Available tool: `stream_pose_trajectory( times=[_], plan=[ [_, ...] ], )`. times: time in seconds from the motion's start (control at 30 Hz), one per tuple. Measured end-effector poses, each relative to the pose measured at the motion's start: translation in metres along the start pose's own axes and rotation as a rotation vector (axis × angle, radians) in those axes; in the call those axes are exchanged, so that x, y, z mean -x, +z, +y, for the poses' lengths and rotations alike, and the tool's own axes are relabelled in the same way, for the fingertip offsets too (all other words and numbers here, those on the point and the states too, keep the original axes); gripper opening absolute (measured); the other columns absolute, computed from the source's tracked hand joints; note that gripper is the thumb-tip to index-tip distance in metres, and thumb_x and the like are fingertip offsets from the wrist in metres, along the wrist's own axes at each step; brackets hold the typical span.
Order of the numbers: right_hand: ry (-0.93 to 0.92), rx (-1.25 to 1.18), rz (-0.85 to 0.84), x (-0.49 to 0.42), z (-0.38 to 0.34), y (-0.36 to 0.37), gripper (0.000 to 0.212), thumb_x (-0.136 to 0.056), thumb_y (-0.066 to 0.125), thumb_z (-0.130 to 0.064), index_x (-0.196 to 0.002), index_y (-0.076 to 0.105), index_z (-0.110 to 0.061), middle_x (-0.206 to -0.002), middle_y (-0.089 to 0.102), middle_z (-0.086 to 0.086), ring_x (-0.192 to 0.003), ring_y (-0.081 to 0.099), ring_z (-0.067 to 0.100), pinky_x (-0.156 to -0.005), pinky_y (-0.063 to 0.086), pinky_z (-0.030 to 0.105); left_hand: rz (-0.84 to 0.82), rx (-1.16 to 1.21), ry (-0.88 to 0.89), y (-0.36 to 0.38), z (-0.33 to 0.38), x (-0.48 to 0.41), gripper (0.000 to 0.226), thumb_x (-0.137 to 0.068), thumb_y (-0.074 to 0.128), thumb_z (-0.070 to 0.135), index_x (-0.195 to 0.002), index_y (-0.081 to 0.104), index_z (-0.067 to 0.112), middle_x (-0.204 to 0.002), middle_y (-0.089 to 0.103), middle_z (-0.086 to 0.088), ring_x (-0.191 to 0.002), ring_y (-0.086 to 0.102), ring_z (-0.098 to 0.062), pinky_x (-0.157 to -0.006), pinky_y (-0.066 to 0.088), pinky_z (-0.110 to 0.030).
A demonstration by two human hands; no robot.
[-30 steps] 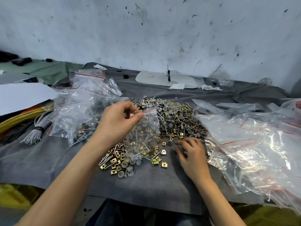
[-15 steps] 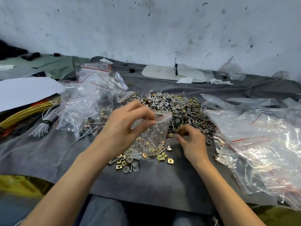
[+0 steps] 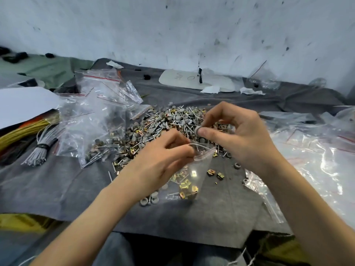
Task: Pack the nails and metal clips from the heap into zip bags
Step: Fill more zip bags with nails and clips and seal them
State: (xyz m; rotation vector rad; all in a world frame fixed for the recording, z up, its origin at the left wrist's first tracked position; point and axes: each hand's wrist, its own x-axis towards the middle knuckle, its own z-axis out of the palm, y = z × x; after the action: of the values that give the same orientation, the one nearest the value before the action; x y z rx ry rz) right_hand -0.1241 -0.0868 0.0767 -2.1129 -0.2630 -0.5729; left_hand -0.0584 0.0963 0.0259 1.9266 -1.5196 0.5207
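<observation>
Wall (image 3: 172, 25): white, flecked with dark marks, behind everything.
Tabletop (image 3: 57, 189): covered with grey cloth; carries all items below.
Empty bags (image 3: 317, 160): loose clear pile with red zip lines, on the far right of the cloth.
Filled bags (image 3: 96, 116): clear pile on the left, nails visible inside the lowest one.
Heap (image 3: 163, 127): grey-headed nails mixed with brass-coloured metal clips, centre of the cloth, between the two bag piles.
Left hand (image 3: 159, 160): thumb and fingers curled, pinching the mouth of the zip bag, in front of the heap.
Right hand (image 3: 240, 135): thumb and forefinger pinching the grey piece; remaining fingers loosely curled, raised over the near edge of the heap.
Zip bag (image 3: 199, 169): clear, mouth up and held apart, body slanting down toward the viewer; brass clips and a few nails gathered at the low end.
Wire bundle (image 3: 40, 150): grey, tied with a black band, at the left edge.
Loose clips (image 3: 215, 173): two, on the cloth just right of the zip bag.
Grey piece (image 3: 197, 130): small, round-headed, just above the bag mouth; shank not discernible.
</observation>
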Motion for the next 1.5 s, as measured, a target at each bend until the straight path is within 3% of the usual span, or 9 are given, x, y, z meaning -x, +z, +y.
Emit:
stream_pose_trajectory(
  times=[0.13, 0.27, 0.33, 0.4, 0.53, 0.73, 1.03, 1.2, 1.5],
  plan=[
    [0.047, 0.213, -0.263, 0.006, 0.004, 0.001, 0.013, -0.078, 0.077, -0.016, -0.080, 0.066, -0.023, -0.084, 0.065, -0.011, -0.092, 0.057, 0.010, -0.082, 0.044, 0.029, -0.025, -0.006, 0.034, 0.005, 0.002, 0.001, 0.013, -0.091, 0.054, 0.031, -0.104, 0.055, 0.027, -0.099, 0.055, 0.000, -0.082, 0.063, -0.024, -0.065, 0.056, -0.037],
    [0.081, 0.087, 0.066, -0.011, 0.021, -0.023, 0.001, -0.085, 0.071, -0.023, -0.085, 0.070, -0.022, -0.082, 0.068, -0.010, -0.078, 0.061, 0.003, -0.072, 0.046, 0.020, 0.012, 0.189, -0.199, 0.010, -0.007, 0.007, 0.026, -0.085, 0.054, 0.054, -0.103, 0.056, 0.035, -0.091, 0.055, 0.032, -0.081, 0.056, 0.008, -0.073, 0.046, -0.014],
    [0.199, 0.172, 0.238, -0.029, 0.045, -0.033, 0.006, -0.086, 0.069, -0.023, -0.081, 0.069, -0.025, -0.075, 0.067, -0.010, -0.070, 0.059, 0.004, -0.065, 0.045, 0.017, 0.057, 0.088, -0.159, 0.006, -0.010, 0.002, 0.016, -0.091, 0.058, 0.040, -0.103, 0.058, 0.029, -0.099, 0.051, 0.024, -0.093, 0.059, 0.002, -0.076, 0.048, -0.011],
    [0.383, 0.365, 0.118, -0.046, 0.078, -0.026, 0.004, -0.086, 0.069, -0.018, -0.084, 0.070, -0.022, -0.084, 0.070, -0.004, -0.078, 0.060, 0.011, -0.070, 0.047, 0.021, 0.099, -0.002, -0.141, 0.005, -0.014, 0.001, 0.006, -0.093, 0.061, 0.021, -0.099, 0.064, 0.021, -0.098, 0.052, 0.005, -0.100, 0.063, -0.014, -0.081, 0.046, -0.010],
    [0.604, 0.496, -0.140, -0.045, 0.140, 0.024, 0.015, -0.089, 0.064, -0.012, -0.103, 0.070, -0.010, -0.108, 0.069, 0.008, -0.095, 0.061, 0.018, -0.090, 0.049, 0.032, 0.125, 0.003, -0.193, 0.010, -0.019, 0.000, 0.016, -0.090, 0.060, 0.020, -0.091, 0.070, 0.007, -0.096, 0.055, -0.002, -0.103, 0.060, -0.012, -0.084, 0.038, -0.002],
    [0.508, 0.473, 0.210, -0.029, 0.167, 0.070, 0.009, -0.088, 0.064, -0.012, -0.095, 0.058, -0.011, -0.101, 0.062, 0.006, -0.092, 0.059, 0.023, -0.082, 0.051, 0.039, 0.178, 0.057, -0.225, 0.010, -0.023, 0.010, 0.011, -0.093, 0.055, 0.024, -0.094, 0.064, 0.018, -0.097, 0.056, 0.000, -0.105, 0.061, -0.012, -0.075, 0.050, -0.025],
    [0.404, 0.814, 0.126, -0.025, 0.163, 0.068, 0.017, -0.093, 0.055, -0.024, -0.103, 0.063, -0.013, -0.102, 0.063, 0.004, -0.096, 0.057, 0.026, -0.071, 0.050, 0.037, 0.196, 0.038, -0.279, 0.014, -0.022, 0.006, 0.017, -0.091, 0.059, 0.022, -0.091, 0.069, 0.008, -0.096, 0.059, -0.003, -0.094, 0.063, -0.018, -0.077, 0.048, -0.026],
    [0.397, 1.029, 0.068, -0.027, 0.160, 0.071, 0.017, -0.092, 0.048, -0.009, -0.100, 0.063, -0.011, -0.108, 0.064, 0.006, -0.107, 0.053, 0.029, -0.089, 0.043, 0.042, 0.222, 0.036, -0.263, 0.017, -0.021, 0.006, 0.021, -0.092, 0.057, 0.024, -0.089, 0.069, 0.007, -0.095, 0.060, -0.005, -0.096, 0.060, -0.009, -0.076, 0.048, -0.027],
    [0.398, 0.741, 0.188, -0.020, 0.165, 0.069, 0.019, -0.089, 0.058, -0.016, -0.104, 0.068, -0.012, -0.111, 0.062, 0.006, -0.108, 0.050, 0.029, -0.092, 0.039, 0.042, 0.212, 0.053, -0.269, 0.018, -0.020, 0.007, 0.016, -0.091, 0.060, 0.020, -0.090, 0.069, 0.007, -0.096, 0.061, -0.003, -0.094, 0.061, -0.009, -0.080, 0.046, -0.014]
  ],
)
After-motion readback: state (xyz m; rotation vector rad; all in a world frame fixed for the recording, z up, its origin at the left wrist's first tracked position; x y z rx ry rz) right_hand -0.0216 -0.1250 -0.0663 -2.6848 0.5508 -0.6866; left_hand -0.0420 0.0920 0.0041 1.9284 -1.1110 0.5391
